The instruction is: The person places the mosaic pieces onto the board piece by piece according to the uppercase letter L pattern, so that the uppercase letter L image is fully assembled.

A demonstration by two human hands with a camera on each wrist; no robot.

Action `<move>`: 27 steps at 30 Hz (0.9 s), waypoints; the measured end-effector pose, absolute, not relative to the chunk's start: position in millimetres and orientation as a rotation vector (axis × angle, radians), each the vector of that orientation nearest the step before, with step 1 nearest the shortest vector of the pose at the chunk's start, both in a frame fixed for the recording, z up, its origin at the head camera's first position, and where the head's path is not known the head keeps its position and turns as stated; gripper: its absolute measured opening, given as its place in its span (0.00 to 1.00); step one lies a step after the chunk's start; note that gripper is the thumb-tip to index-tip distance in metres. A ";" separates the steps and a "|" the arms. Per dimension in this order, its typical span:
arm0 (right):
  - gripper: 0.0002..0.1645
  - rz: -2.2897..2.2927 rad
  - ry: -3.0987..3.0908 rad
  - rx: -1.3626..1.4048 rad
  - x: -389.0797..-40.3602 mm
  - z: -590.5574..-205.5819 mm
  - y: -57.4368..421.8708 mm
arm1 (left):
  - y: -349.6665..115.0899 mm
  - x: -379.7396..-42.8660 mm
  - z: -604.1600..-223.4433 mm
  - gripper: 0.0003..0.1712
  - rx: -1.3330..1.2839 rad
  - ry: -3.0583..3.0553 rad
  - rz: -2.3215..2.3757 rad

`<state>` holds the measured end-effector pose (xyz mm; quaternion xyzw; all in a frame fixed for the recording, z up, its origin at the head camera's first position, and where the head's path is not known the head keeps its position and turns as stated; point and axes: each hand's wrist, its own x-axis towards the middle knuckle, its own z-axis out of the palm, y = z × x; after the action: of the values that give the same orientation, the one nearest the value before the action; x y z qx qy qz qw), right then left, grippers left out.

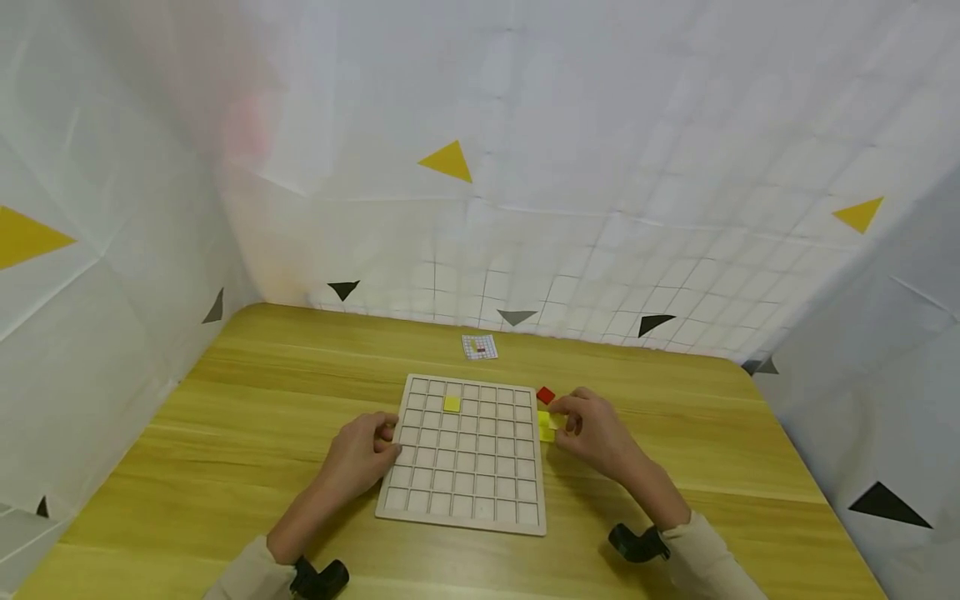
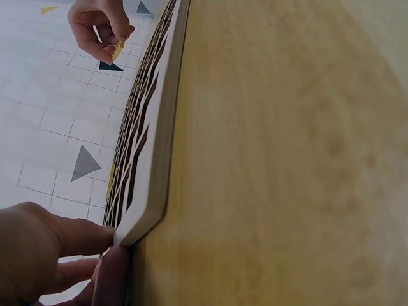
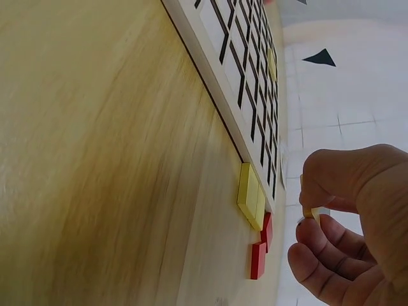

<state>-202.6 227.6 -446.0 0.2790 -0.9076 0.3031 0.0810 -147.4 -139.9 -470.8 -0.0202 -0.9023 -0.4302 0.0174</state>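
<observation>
A pale wooden grid board (image 1: 465, 483) lies on the table, with one yellow tile (image 1: 452, 404) in a cell of an upper row. My left hand (image 1: 360, 454) pinches the board's left edge between thumb and fingers. Just beyond the right edge, my right hand (image 1: 596, 433) pinches another yellow tile (image 2: 118, 49) between thumb and fingertips, raised off the table. Below it, yellow tiles (image 3: 250, 194) lie against the board's side. Two red tiles (image 3: 257, 260) show past them in the right wrist view, partly overlapping from that angle.
Behind the board, a small printed card (image 1: 480, 347) with a grid and coloured squares lies on the wooden table (image 1: 315, 350). White sheeting (image 1: 570, 275) with triangles stands around the back and sides. A black wrist device (image 1: 637, 543) sits beneath each forearm.
</observation>
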 end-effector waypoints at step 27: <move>0.20 0.886 -2.710 0.898 -205.8 -440.3 206.0 | -140.7 -145.9 -470.3 0.22 -0.081 -2.797 -1.333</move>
<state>-205.8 206.0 -440.3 0.2995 -0.9040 0.2955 0.0763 -145.9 -140.7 -470.3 -0.0262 -0.9022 -0.4300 0.0213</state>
